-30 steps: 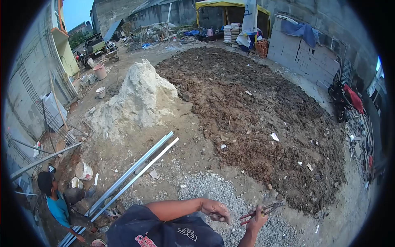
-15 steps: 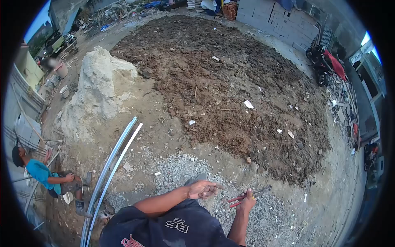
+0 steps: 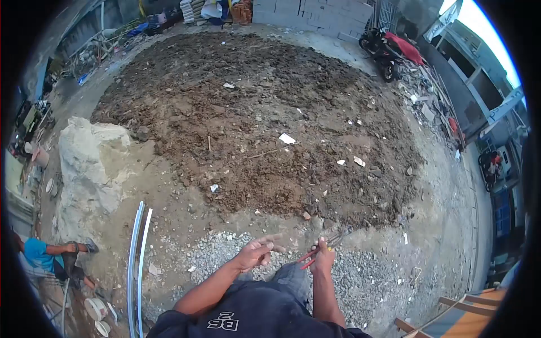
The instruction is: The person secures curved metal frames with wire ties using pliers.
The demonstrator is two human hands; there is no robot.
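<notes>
— What does the right hand (image 3: 323, 258) hide?
— The middle of the red-handled pliers (image 3: 332, 242); their tip is too small to make out.
— And the left hand (image 3: 256, 252)?
— Too small to tell whether its fingertips pinch anything.
— The person in the blue shirt (image 3: 39, 254)?
— Head lost in the dark lens rim. The metal rails (image 3: 137, 265) run off the bottom edge.

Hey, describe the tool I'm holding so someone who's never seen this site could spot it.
Below the big brown soil patch lies a strip of grey gravel. Above it, the right hand grips pliers: red handles and a dark metal tip, the only red-handled tool here.
</notes>
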